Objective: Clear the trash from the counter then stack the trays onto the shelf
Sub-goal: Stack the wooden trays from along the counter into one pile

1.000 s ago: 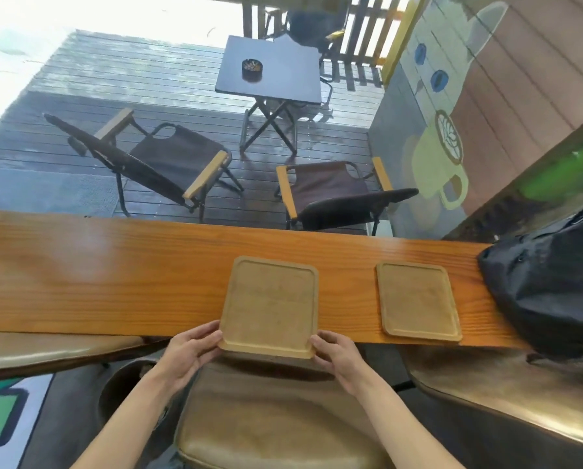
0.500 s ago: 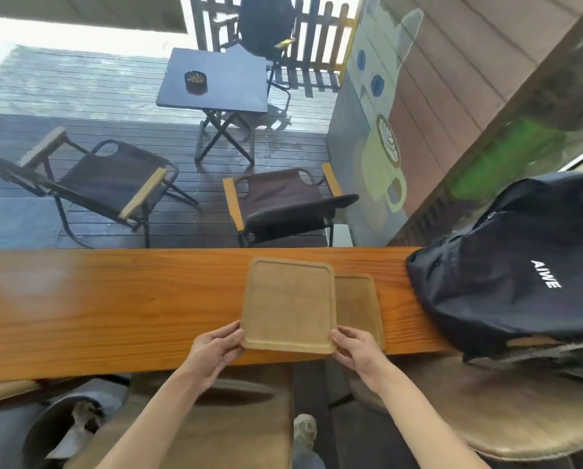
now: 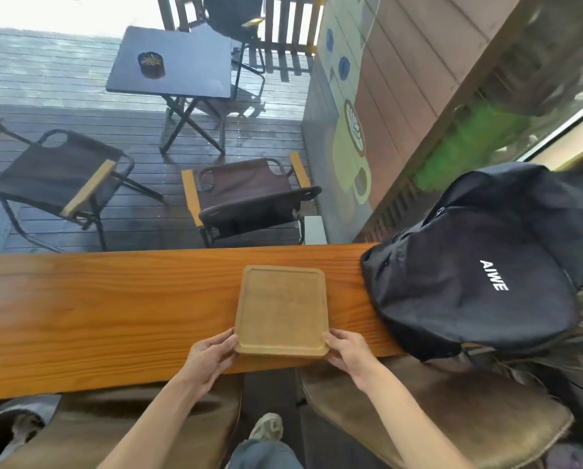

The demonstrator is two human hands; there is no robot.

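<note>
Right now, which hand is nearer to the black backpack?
Right. The right hand holds the tray's near right corner, beside the backpack; the left hand holds the opposite corner, farther away.

Tray on the surface near its front edge, backpack just right, left hand and right hand at its near corners

A single wide-angle head-worn view looks forward and steeply down, close over the wooden counter. The fingertips of the left hand and right hand sit low in the middle of the frame; beyond them, farther off, lies the deck; nearer than them, the wearer's own shoe.
</note>
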